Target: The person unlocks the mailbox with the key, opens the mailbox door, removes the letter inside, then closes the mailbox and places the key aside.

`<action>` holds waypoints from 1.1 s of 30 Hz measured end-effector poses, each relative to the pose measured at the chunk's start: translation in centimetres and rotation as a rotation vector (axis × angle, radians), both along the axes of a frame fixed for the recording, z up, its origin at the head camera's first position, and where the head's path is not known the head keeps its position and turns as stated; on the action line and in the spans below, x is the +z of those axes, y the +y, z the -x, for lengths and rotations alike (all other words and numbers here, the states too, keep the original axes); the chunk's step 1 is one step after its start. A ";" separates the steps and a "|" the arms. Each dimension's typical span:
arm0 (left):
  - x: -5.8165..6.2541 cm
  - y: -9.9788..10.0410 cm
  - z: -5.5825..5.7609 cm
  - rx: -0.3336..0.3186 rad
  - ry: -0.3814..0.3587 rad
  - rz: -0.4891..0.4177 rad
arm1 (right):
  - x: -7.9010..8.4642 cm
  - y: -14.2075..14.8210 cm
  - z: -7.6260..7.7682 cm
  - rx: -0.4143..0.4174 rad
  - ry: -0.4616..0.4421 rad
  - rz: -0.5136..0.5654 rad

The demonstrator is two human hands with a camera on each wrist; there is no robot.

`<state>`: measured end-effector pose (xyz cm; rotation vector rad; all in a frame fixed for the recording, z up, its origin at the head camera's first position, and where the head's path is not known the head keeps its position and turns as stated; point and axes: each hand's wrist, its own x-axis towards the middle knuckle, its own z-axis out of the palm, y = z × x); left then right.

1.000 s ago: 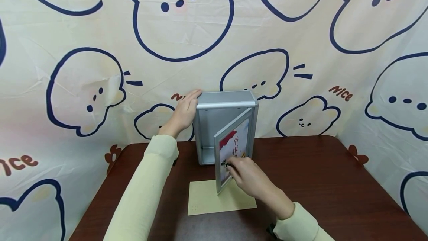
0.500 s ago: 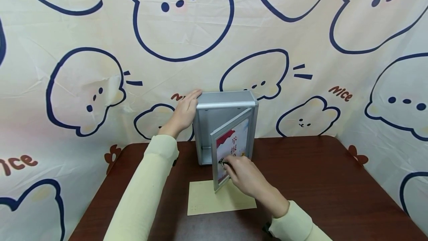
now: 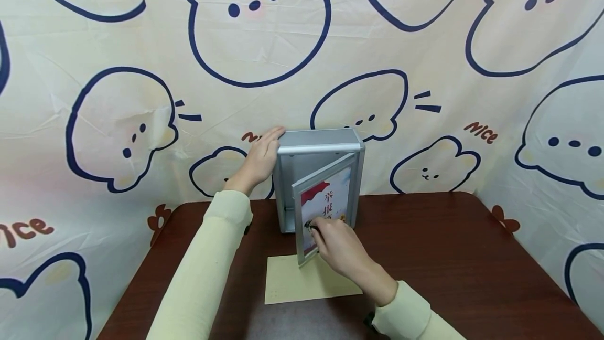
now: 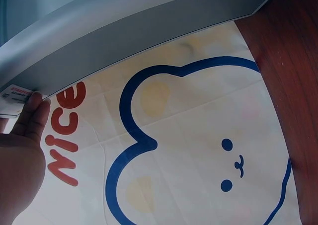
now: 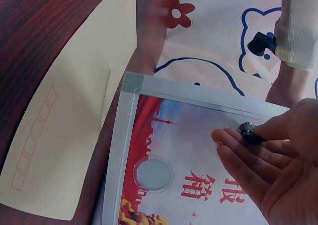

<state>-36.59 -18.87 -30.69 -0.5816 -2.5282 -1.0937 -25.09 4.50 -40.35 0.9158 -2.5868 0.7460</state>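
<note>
A silver metal box [image 3: 318, 139] stands upright at the table's back, its framed door [image 3: 340, 180] hinged on the right and standing ajar. Red lettering and a red and blue picture cover the door panel. My left hand [image 3: 257, 161] rests against the box's upper left side, fingers extended; in the left wrist view the fingertips touch beside a small white label [image 4: 16, 95]. My right hand [image 3: 346, 248] pinches a small black key [image 5: 252, 134] at the lock near the door's free edge. Part of the box's interior is hidden by the door.
A tan envelope [image 3: 283, 283] lies flat on the dark wood table [image 3: 439, 256], in front of the box and partly below the door's free corner. A patterned cloth wall [image 3: 236, 56] hangs close behind the box.
The door has swung partway toward the box, its free edge shifting left and back. My right hand has moved left along with it, while my left hand has stayed in place.
</note>
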 end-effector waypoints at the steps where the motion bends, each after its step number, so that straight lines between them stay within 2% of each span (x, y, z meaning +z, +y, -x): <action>1: 0.0 0.0 0.0 0.001 0.000 0.001 | 0.0 -0.1 0.0 -0.007 0.000 -0.001; 8: 0.1 0.2 -0.2 0.003 0.002 -0.003 | 0.0 -1.0 0.4 -0.043 0.011 -0.036; 24: -0.2 -0.1 0.2 -0.012 -0.012 0.009 | -0.1 -2.1 0.9 -0.067 0.048 -0.059; 33: -0.3 -0.8 0.7 -0.064 0.008 -0.003 | 0.0 -2.5 1.2 -0.084 0.058 -0.073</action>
